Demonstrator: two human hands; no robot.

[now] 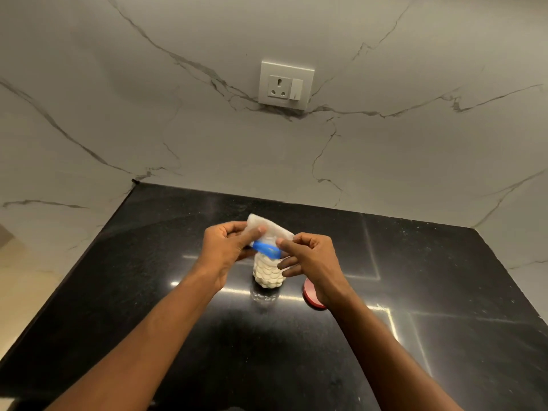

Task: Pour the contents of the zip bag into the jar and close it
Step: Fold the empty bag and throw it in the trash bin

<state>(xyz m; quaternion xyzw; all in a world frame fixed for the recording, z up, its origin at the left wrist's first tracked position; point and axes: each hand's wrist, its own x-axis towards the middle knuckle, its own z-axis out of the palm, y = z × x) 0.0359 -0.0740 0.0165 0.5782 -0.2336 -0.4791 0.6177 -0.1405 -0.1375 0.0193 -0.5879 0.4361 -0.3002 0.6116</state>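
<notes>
A clear zip bag with a blue zip strip is upended over a clear textured jar standing on the black countertop. The jar holds white contents up to near its mouth. My left hand pinches the bag's left side and my right hand pinches its right side, both just above the jar's mouth. The bag looks nearly flat. A red lid lies on the counter right of the jar, partly hidden behind my right wrist.
A marble wall with a white socket and switch plate rises behind the counter. The counter's left edge runs diagonally from the back corner toward the lower left. Ceiling lights glare on the polished surface around the jar.
</notes>
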